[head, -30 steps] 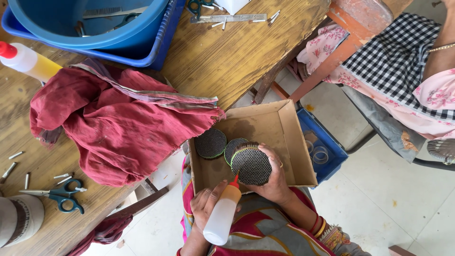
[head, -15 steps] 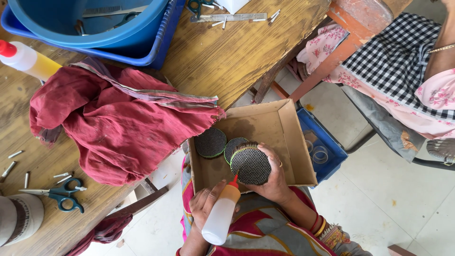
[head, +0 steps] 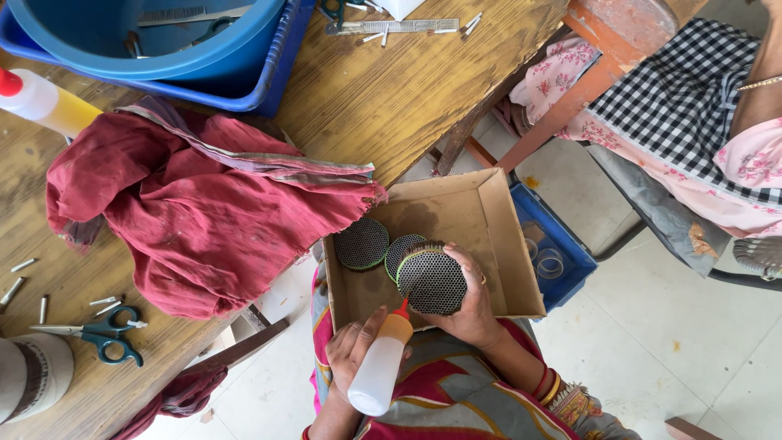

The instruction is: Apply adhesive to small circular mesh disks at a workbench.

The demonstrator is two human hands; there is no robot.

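A small craft workshop, by the look of it: a worn wooden table (head: 391,90) bears scissors (head: 102,336), a glue bottle (head: 41,102), scattered little white sticks (head: 24,277), a metal ruler (head: 399,27) and a blue tub (head: 163,41) of tools. A cardboard tray (head: 481,220) holds round mesh discs (head: 362,243). Another person (head: 717,106) sits nearby on the tiled floor (head: 652,350).

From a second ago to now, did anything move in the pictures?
Almost nothing moved. The left hand still holds the glue bottle with its red tip against the round mesh disc, which the right hand still holds over the cardboard box. The two other discs in the box, the red cloth, the scissors and the blue tub stayed where they were.
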